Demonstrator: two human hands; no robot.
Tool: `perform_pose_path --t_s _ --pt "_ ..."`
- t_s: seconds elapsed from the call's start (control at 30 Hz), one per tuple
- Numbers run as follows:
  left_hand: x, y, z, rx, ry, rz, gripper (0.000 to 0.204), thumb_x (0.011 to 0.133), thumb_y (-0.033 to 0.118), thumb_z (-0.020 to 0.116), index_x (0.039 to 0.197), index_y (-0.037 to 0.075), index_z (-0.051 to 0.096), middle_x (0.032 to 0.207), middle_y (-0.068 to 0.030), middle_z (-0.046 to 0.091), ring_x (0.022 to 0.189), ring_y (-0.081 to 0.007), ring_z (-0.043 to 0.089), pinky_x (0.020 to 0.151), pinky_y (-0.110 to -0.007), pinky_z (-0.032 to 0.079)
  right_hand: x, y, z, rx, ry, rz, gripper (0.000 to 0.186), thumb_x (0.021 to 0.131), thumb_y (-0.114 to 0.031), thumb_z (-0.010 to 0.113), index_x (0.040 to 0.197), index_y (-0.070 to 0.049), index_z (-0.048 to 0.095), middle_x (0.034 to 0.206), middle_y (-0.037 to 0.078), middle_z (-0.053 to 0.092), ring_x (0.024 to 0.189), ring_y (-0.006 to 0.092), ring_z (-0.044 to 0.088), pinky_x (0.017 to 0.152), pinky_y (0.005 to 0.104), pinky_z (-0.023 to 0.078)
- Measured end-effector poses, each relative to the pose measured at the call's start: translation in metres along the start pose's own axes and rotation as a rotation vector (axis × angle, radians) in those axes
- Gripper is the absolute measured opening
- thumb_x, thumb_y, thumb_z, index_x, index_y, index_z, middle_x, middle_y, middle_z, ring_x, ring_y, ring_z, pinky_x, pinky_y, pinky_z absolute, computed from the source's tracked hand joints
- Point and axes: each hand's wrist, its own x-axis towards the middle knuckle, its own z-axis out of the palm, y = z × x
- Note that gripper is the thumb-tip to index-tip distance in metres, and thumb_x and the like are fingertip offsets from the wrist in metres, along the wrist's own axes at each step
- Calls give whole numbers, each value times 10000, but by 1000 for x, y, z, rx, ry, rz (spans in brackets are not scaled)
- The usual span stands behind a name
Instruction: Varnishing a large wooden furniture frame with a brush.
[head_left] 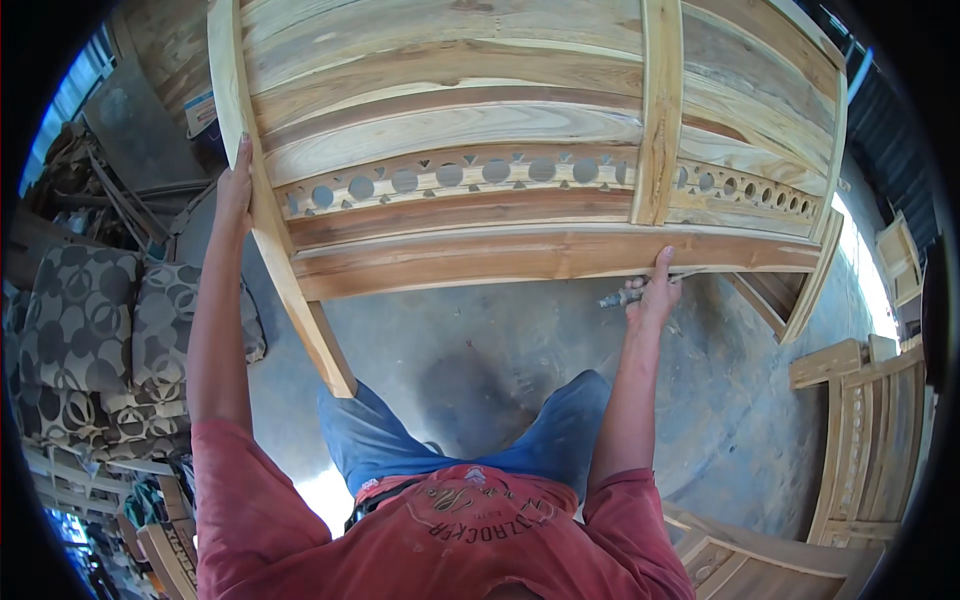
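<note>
A large unpainted wooden panel (450, 120) with planks and a band of round cutouts fills the upper middle, its lower left leg by my left knee. My left hand (236, 190) is closed on the panel's left post, thumb along the edge. My right hand (652, 290) is at the bottom rail (480, 258) with the thumb resting on its face, and its curled fingers hold a small metal tool (622, 295) beneath the rail.
Patterned cushions (80, 330) are piled at the left beside scrap wood and a grey sheet (135, 115). Other wooden panels (865, 440) stand at the lower right. A grey concrete floor (470, 340) shows below the panel.
</note>
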Motion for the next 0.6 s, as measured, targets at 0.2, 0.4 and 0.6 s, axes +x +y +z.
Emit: perform_pose_path --t_s 0.2,0.4,0.6 --pt "-10 -4 0 76 92 44 1007 843 755 606 1265 -159 587 1225 -303 627 1083 -339 639 941 -382 495 0 3 -1 -13 8 25 475 920 -413 739 1097 -14 552 661 22 534 414 83 427 365 238 410" --pt "-9 -6 14 324 157 143 1122 763 879 541 1232 -137 626 1215 -306 641 1082 -385 643 941 -417 487 3 3 -19 -85 -18 -8 496 911 -462 737 1048 -22 554 667 35 552 408 84 431 370 240 410" --pt "46 -23 -7 462 217 87 1304 627 969 556 1275 -162 582 1218 -291 630 1015 -353 662 904 -404 520 -6 4 -102 93 -233 246 425 907 -364 749 1061 -5 583 794 138 659 488 101 488 424 227 423"
